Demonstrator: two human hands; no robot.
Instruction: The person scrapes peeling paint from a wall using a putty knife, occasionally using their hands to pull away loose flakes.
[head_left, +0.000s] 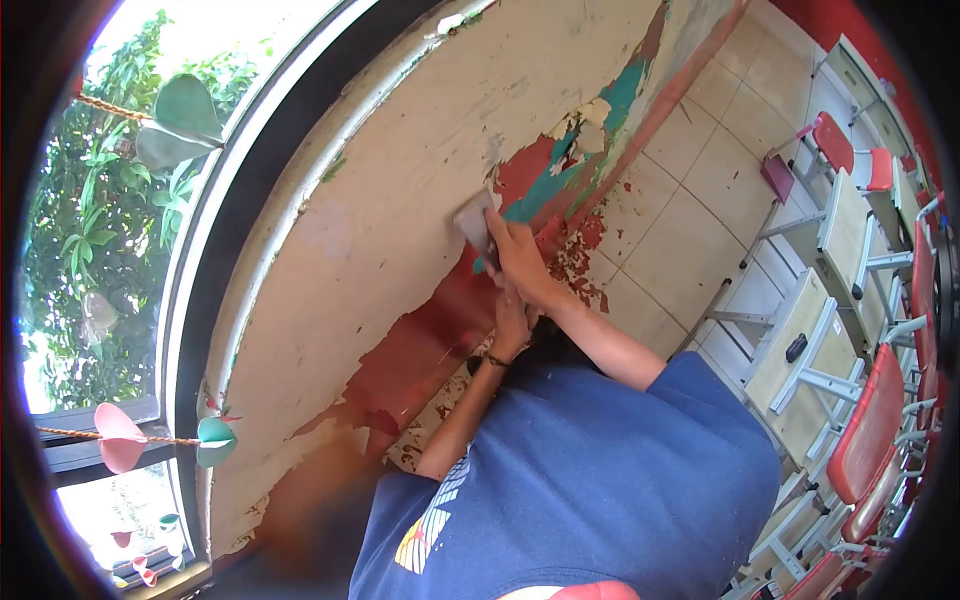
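Observation:
My right hand [522, 262] is closed around a scraper with a broad grey blade [474, 220]. The blade lies against the wall [400, 180], where cream paint meets bared red and teal layers. Just below, my left hand [511, 322] is closed at the lower end of the scraper, touching or close to my right hand; its grip is partly hidden. A dark band circles the left wrist. Red paint [425, 330] shows in a ragged strip along the lower wall, and a loose cream flake [592, 122] hangs farther along.
Paint chips [580, 265] litter the tiled floor [690, 220] along the wall base. Red chairs [866, 425] and desks [800, 340] crowd the right side. A window [120, 250] is on the left, with paper garlands [120, 438] hanging before it. A purple dustpan-like object [777, 177] stands near the desks.

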